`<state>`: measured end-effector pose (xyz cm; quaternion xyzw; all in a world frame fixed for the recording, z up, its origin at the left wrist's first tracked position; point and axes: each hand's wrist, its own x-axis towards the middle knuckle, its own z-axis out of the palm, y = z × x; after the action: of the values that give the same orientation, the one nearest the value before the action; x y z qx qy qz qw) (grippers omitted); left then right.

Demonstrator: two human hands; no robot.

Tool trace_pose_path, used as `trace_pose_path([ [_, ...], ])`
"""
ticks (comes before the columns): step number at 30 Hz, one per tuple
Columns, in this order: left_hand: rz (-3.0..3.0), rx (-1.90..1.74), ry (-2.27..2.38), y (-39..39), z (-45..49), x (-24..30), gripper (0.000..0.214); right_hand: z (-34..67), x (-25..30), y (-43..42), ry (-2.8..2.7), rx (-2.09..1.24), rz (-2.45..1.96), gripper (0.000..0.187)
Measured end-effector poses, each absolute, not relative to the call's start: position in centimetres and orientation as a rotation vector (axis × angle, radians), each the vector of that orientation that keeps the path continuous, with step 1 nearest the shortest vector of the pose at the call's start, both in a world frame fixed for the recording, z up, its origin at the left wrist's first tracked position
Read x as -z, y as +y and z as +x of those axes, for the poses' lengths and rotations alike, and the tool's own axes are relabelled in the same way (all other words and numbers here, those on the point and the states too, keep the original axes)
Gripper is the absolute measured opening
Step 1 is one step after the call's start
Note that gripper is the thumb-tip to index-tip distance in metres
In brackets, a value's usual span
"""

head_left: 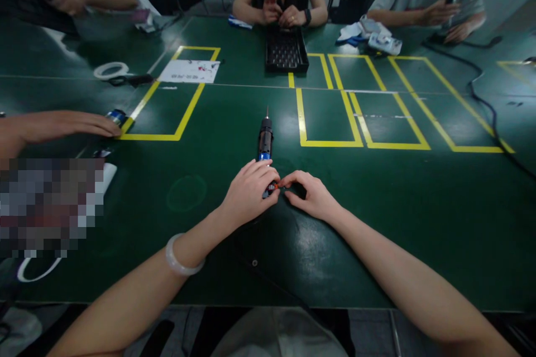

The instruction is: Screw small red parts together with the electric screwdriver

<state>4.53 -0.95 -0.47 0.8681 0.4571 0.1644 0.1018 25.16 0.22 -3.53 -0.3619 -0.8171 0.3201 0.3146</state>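
Observation:
An electric screwdriver [265,136], black with a blue band, lies on the green table with its thin bit pointing away from me. My left hand [250,188] is closed over its rear part, and a pale bangle circles that wrist. Just to the right, my right hand [310,194] has its thumb and fingers bent toward a small orange-red part [276,186] at the screwdriver's rear end. The fingertips of both hands almost meet there. Whatever sits between my right fingertips is small and dark, too unclear to name.
Yellow tape outlines [330,144] mark the green table [460,223]. Opposite, a person works behind a black tray [287,56]. A white labelled sheet [190,71], a tape roll [111,71] and another person's hand [84,122] are at left. A black cable [481,97] runs along the right.

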Motion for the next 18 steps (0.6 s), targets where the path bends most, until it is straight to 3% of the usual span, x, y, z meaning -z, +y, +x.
trace_pose_path([
  [9, 2.594, -0.363, 1.435, 0.0, 0.4, 0.0, 0.024, 25.4, 3.1, 0.1, -2.135, -0.887, -0.967, 0.015],
  [18, 2.545, -0.190, 1.613, 2.2, -9.6, 0.2, 0.034, 25.4, 3.4, 0.2, -2.111, -0.906, -0.959, 0.014],
])
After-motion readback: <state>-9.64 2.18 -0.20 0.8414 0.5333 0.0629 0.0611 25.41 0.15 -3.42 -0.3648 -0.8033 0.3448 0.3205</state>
